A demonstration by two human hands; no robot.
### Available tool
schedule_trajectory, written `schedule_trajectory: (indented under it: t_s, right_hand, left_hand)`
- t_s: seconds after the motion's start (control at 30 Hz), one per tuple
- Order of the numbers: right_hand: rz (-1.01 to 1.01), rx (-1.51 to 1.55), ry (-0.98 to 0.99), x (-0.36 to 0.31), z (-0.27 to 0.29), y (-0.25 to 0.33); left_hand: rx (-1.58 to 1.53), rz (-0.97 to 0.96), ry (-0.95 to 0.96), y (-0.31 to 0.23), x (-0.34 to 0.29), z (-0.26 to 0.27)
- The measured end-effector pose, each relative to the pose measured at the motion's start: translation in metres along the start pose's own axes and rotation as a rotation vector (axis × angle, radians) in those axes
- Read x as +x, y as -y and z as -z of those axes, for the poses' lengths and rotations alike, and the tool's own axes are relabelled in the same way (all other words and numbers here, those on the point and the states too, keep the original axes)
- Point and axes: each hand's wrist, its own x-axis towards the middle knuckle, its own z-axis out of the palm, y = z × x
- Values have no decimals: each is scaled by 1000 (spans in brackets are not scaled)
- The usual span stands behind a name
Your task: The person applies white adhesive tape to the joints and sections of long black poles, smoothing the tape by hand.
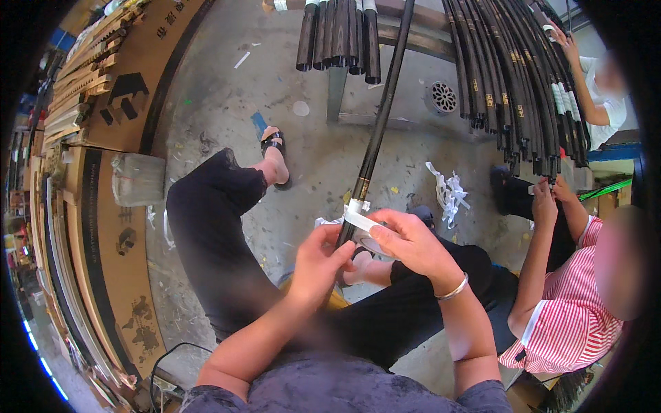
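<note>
A long black pole [383,113] with gold markings runs from my lap up and away past the rack. My left hand [318,263] is closed round its near end, thumb laid along it. In my right hand [418,249] is a roll of white tape [370,241], partly hidden by the fingers. From the roll a white strip [359,219] stretches to the pole and wraps round it just beyond my left hand. The pole's very end is hidden by my hands.
Black tubes [337,41] with white bands lie on a metal rack ahead. More black poles [499,89] hang over it at right, near two people. Cardboard boxes [117,261] and wooden strips [82,69] line the left. Crumpled white tape [451,196] litters the floor.
</note>
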Motion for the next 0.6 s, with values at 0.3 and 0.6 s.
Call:
schedule_trajectory:
  t_s: [0.3, 0.6]
  right_hand:
    - [-26, 69, 49, 14, -8, -5]
    - [32, 174, 119, 25, -17, -1]
  left_hand:
    - [-156, -18, 77, -3, -8, 7]
    - [-306, 52, 211, -12, -13, 11]
